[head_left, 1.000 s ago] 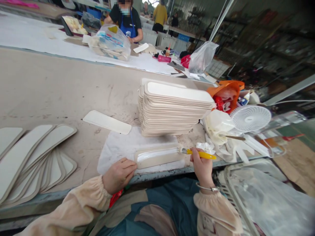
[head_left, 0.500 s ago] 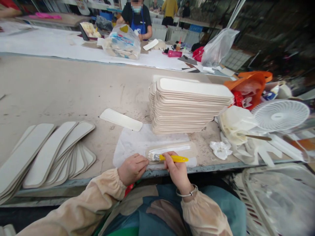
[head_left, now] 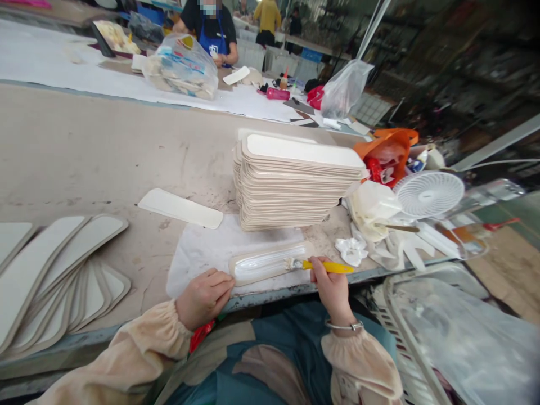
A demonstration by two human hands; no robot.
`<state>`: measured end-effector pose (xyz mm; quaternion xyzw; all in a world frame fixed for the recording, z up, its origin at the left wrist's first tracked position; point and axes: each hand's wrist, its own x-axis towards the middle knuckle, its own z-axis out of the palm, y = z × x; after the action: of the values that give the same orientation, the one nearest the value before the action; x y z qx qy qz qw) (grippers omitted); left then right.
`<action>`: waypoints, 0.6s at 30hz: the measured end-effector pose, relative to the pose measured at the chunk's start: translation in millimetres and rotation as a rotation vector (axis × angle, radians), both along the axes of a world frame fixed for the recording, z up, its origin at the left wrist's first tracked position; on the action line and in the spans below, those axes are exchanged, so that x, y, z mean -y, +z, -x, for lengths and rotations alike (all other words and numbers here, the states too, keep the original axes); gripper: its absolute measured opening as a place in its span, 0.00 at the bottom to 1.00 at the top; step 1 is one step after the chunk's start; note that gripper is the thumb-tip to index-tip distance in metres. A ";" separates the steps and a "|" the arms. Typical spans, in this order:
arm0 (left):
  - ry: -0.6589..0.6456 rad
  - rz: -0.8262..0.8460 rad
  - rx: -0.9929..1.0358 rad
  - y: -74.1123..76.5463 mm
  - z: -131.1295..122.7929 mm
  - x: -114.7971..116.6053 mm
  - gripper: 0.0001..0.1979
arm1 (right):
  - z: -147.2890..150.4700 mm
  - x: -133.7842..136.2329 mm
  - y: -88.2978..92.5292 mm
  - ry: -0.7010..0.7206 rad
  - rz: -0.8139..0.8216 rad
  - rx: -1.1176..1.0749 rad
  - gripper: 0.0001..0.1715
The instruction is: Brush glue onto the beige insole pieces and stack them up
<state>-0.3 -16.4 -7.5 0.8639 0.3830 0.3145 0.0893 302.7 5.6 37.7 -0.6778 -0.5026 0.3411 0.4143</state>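
Observation:
In my right hand is a paintbrush with a yellow handle, pinched between thumb and fingers. Its bristles touch the right part of a long beige panel with rounded ends, coated with wet, shiny white paste. My left hand has its fingers curled together on the panel's left end, holding it at the table edge. Beneath the panel lies a thin white sheet. A tall stack of similar panels stands just behind, and a single loose panel rests to its left.
Fanned-out panels cover the table's left front. To the right are crumpled white paper, a paste container with a stick, a white fan and an orange bag. A plastic basket stands below. A co-worker sits opposite.
The brush in my right hand has swept rightward along the panel, and the white coating looks wider. My left hand stays at the panel's left end. The whole view has shifted right.

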 end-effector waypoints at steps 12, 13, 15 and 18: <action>-0.001 -0.008 -0.029 -3.7 0.4 0.1 0.09 | -45.8 -8.3 0.3 -0.184 -0.086 0.172 0.24; -0.001 -0.005 -0.029 -3.7 0.4 0.2 0.09 | -45.0 -7.2 1.0 -0.199 -0.107 0.119 0.24; 0.002 0.002 -0.029 -3.5 0.5 0.5 0.09 | -43.7 -5.9 3.5 -0.258 -0.158 -0.035 0.22; 0.004 0.003 -0.027 -1.9 0.2 0.7 0.09 | -43.7 -8.1 7.1 -0.391 -0.270 -0.287 0.20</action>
<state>-0.5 -17.1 -9.5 0.8672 0.3864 0.3025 0.0847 346.3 13.7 44.8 -0.6453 -0.3394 0.2770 0.6258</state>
